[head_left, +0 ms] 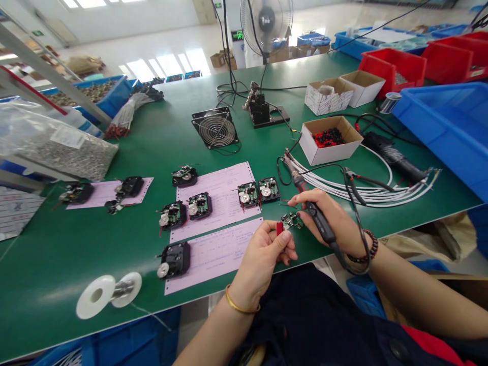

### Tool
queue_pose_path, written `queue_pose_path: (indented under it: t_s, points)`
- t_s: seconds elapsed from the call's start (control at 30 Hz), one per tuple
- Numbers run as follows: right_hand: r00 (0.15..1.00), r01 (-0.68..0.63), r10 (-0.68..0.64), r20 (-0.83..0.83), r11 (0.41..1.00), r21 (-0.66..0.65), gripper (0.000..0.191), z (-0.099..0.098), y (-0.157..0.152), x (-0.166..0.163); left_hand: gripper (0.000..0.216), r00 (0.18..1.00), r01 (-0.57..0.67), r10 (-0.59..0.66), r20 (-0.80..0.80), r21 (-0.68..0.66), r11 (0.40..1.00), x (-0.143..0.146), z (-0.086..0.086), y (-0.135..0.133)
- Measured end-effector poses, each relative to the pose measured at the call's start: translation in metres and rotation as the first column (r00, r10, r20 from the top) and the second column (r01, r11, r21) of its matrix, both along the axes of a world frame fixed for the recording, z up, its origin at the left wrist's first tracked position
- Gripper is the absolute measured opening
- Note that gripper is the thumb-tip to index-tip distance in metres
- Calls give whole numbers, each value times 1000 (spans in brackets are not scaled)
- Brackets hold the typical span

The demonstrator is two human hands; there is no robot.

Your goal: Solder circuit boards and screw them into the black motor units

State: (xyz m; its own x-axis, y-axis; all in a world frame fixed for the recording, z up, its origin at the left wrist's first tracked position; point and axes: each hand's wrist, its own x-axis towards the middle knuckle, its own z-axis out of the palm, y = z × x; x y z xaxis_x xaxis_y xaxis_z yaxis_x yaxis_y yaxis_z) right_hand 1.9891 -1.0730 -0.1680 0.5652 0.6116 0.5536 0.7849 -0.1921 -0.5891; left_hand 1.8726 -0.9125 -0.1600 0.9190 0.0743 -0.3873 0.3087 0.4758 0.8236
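Soldering iron (322, 223) and circuit board (293, 219), both held nearer the wearer than the parts box (337, 151), which serves as landmark. The iron's long axis runs obliquely: its metal end points away from the wearer and leftward, toward the area just left of the box, while its cord end slopes back to the right wrist. The very tip is hard to distinguish from the cable ends there. The fingers of the right hand (331, 213) are wrapped around the handle; those of the left hand (269, 246) pinch a short red wire bundle (280, 227), roughly upright. The board lies between both hands; which fingers bear it cannot be told. The near edge of the surface (168, 127) passes beneath the forearms. Left of the box, smooth green top lies bare as far as the square fan (217, 128), with its concentric wire guard. Nearer than the box curves a coil of white cable (400, 198); to its near left, perforated pink paper (224, 249) carries boxy black modules (174, 260) with round metal discs.
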Motion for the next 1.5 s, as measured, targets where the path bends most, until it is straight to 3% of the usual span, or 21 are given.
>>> queue_pose_path:
  t_s: [0.17, 0.5, 0.7, 0.9, 1.07, 1.3, 1.5]
  points:
    - [985, -162, 164, 52, 986, -40, 24, 5, 3, -16, 44, 1000, 4, -4, 29, 18, 1000, 2, -2, -1]
    - [982, -180, 180, 63, 984, -6, 25, 9, 4, -17, 47, 1000, 18, -18, 11, 9, 1000, 0, -2, -3]
    - [997, -55, 54, 61, 998, 26, 29, 2, 3, -14, 49, 1000, 20, -20, 2, -5, 1000, 0, 0, -3]
    - [982, 145, -151, 114, 988, 57, 33, -3, -1, 15, 47, 1000, 7, -7, -17, 1, 1000, -2, -1, -3]
    - [996, 79, -78, 52, 997, -21, 29, -3, 1, 15, 49, 1000, -1, 1, -10, 3, 1000, -2, -2, -3]
    - [976, -194, 196, 90, 981, -30, 20, 6, 2, -18, 50, 1000, -14, 14, 5, -8, 1000, 0, -3, -2]
    - [976, -168, 173, 134, 985, -47, 20, 10, 3, -23, 52, 1000, -2, 2, -3, -19, 1000, -1, -2, -4]
